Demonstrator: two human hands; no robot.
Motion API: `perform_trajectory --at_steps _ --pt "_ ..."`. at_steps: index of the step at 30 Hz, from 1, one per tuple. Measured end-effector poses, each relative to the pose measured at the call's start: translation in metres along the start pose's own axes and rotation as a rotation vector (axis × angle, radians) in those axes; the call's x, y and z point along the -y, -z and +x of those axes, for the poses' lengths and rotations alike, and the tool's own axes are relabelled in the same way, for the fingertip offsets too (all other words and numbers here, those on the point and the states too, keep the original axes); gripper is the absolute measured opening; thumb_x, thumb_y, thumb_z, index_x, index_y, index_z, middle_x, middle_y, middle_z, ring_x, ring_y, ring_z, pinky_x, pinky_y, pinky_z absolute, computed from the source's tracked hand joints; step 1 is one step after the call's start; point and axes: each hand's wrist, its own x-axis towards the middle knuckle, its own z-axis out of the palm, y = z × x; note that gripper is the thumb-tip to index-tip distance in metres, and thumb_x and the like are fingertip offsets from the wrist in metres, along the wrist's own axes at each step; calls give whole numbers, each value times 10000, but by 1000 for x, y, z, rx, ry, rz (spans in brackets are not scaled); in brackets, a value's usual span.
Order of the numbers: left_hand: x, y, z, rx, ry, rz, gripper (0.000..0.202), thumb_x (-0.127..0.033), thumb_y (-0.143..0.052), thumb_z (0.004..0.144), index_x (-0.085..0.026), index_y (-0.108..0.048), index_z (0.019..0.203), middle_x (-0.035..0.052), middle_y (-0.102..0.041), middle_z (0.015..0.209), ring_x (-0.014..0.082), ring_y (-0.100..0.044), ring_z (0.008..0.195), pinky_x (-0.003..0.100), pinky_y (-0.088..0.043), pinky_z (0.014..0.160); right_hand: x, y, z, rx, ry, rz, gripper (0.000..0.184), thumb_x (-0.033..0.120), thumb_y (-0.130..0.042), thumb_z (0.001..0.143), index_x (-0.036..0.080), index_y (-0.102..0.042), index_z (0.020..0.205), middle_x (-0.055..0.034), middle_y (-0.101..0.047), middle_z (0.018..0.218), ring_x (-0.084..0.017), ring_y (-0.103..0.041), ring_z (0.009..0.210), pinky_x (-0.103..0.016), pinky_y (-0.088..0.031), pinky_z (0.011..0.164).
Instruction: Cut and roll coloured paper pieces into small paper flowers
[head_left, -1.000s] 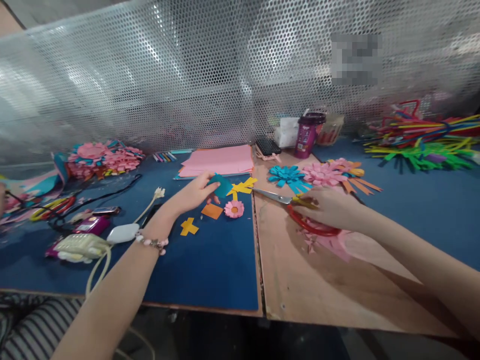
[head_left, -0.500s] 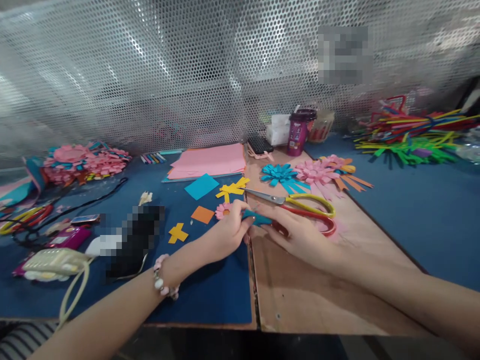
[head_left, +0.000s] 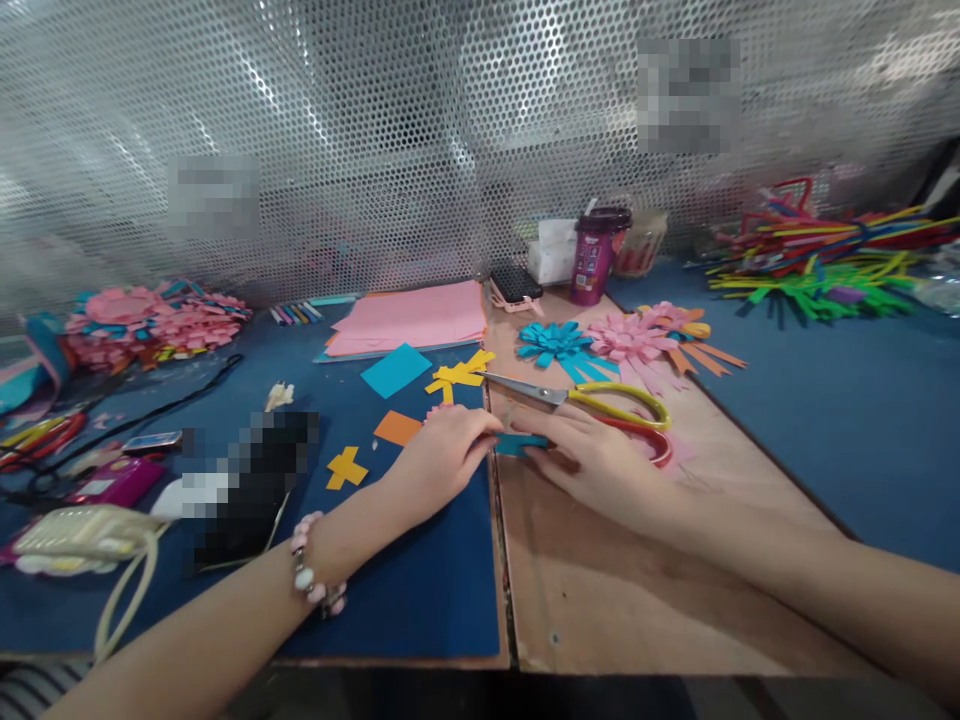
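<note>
A small folded piece of blue paper (head_left: 520, 443) is pinched between my two hands above the seam of the table. My left hand (head_left: 450, 445), with a beaded bracelet at the wrist, closes on its left end. Fingers of my right hand (head_left: 592, 455) grip the other end. Just behind my right hand lie scissors (head_left: 556, 394) with one yellow and one red handle. A pink paper flower is mostly hidden behind my left hand. Near it are an orange paper square (head_left: 397, 428), a yellow paper cross (head_left: 346, 467), yellow strips (head_left: 459, 374) and a blue paper square (head_left: 396, 369).
Pink paper sheets (head_left: 409, 318) are stacked at the back. Finished paper flowers (head_left: 630, 338), a purple cup (head_left: 596, 255) and a phone (head_left: 515, 284) stand or lie behind the scissors. A dark phone (head_left: 251, 500) and a pouch (head_left: 82, 535) lie left. Pipe cleaners (head_left: 832, 265) are back right.
My left hand has turned palm-down and now covers most of the pink flower. The blue paper looks flatter and more level between my fingers. The view has shifted slightly.
</note>
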Motion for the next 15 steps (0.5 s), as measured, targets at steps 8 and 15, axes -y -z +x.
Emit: perform_trajectory --at_steps 8,15 --pt "-4 1 -1 16 16 -59 95 -208 -486 891 -197 -562 947 37 -658 933 178 -586 870 328 -456 794 -1 -1 -2 -7 66 101 308 141 -478 868 215 -587 1146 -57 -624 1052 -144 -593 964 -290 -525 821" --pt "-4 1 1 28 82 -128 126 -195 -494 879 -204 -565 983 38 -658 955 170 -610 864 306 -480 762 -2 -2 0 4 10 137 282 113 -516 825 197 -590 1084 -44 -621 1059 -132 -597 970 -266 -514 845"
